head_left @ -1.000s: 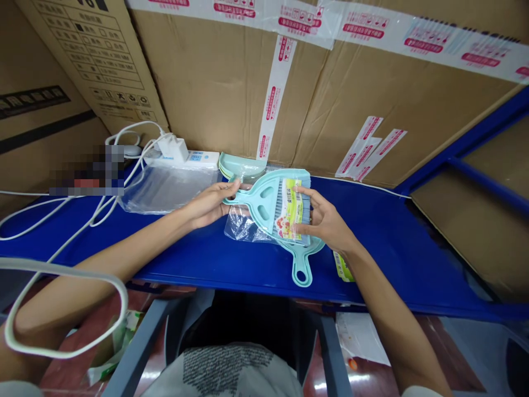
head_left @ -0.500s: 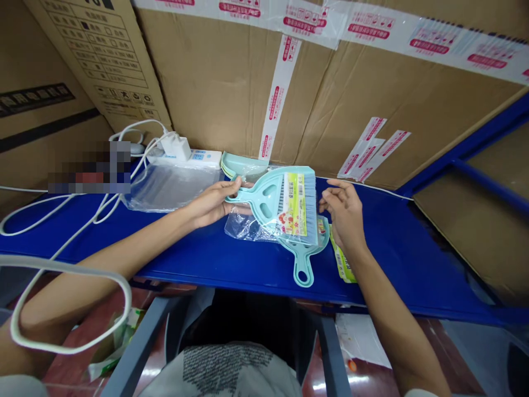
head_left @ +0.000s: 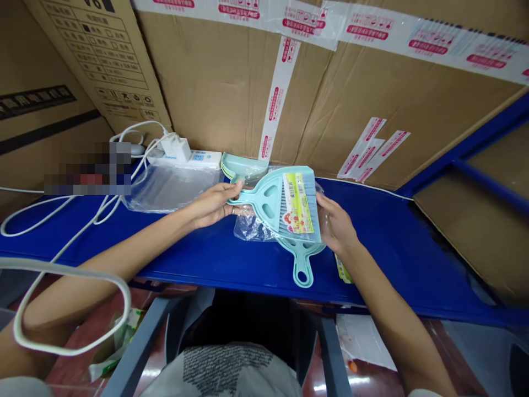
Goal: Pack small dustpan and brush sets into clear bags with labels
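Observation:
My left hand (head_left: pixel 217 204) is closed on the handle end of a light teal dustpan and brush set (head_left: pixel 264 201), thumb on top. A yellow-green printed card (head_left: pixel 298 204) lies over the set's bristles. Clear plastic film (head_left: pixel 252 229) hangs below the set. At its right edge my right hand (head_left: pixel 336 223) grips the set and the film, its fingers partly hidden behind. Underneath, a second teal dustpan (head_left: pixel 303 264) rests on the blue table with its handle toward me. Another yellow-green card (head_left: pixel 344 271) shows beside my right wrist.
Pale green dustpans (head_left: pixel 243 165) stand at the back by a white power strip (head_left: pixel 206 159). Clear plastic bags (head_left: pixel 173 187) lie left of them. White cables (head_left: pixel 82 234) loop over the left side. Large cardboard (head_left: pixel 231 88) walls the back of the blue table (head_left: pixel 388 248).
My right hand has moved in from beside the set and closed on its right edge. The set has shifted slightly right in my left hand's hold.

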Demonstrator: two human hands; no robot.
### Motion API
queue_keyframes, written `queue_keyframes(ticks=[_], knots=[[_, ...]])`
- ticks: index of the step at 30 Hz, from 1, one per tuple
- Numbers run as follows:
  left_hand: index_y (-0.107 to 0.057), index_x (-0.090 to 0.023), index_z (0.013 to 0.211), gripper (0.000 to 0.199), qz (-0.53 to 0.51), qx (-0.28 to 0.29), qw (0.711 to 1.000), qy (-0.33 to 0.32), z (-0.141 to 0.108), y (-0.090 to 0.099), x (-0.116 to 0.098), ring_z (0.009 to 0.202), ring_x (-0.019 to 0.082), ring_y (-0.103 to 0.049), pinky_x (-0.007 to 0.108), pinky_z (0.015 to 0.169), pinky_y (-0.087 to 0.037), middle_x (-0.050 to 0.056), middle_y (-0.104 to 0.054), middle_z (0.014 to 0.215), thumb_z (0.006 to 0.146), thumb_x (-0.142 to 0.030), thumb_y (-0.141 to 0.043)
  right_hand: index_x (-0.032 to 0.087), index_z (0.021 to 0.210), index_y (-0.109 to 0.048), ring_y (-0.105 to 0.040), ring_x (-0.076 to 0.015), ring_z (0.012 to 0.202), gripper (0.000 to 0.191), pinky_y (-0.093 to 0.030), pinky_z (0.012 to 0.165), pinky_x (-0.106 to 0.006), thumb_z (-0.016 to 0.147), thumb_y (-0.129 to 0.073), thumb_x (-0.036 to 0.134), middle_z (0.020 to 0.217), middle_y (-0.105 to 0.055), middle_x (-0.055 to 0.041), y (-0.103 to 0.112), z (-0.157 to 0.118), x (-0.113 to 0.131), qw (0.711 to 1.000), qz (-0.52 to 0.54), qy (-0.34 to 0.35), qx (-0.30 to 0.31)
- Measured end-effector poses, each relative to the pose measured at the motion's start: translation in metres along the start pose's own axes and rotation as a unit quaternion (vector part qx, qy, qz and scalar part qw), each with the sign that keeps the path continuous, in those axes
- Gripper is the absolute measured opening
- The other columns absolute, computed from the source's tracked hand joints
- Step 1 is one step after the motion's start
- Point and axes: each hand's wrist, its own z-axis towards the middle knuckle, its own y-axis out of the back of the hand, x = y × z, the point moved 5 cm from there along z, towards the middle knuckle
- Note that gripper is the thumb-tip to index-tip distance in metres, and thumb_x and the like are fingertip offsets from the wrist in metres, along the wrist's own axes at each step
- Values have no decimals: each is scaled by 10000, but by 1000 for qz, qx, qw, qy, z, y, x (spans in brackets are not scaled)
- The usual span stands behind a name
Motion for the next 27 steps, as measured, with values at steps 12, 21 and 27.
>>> queue_keyframes(ticks=[12,21,27], knots=[[-806,-62,1054,340,-17,19,1000,17,4,12,-5,846,291,-843,520,900,-707,182,-837,917,1038,-391,-725,297,1295,-618,-762,-196,655,578,-598,545,-298,771,-859,341,935,-839,-14,10,-5,19,996,3,49,-76],[-803,-67,1137,384,4,39,999,22,2,10,-6,904,301,-842,535,956,-686,199,-840,968,1060,-424,-685,267,992,-749,-709,-138,660,254,-599,539,-270,758,-848,269,1029,-787,-16,14,-8,29,978,-93,158,-96],[-825,-83,1079,339,12,34,999,27,2,12,-2,857,286,-836,493,863,-718,174,-838,927,1046,-401,-711,307,1082,-861,-670,-174,784,266,-577,521,-277,821,-861,365,1102,-765,-37,12,-8,28,976,-124,168,-67]])
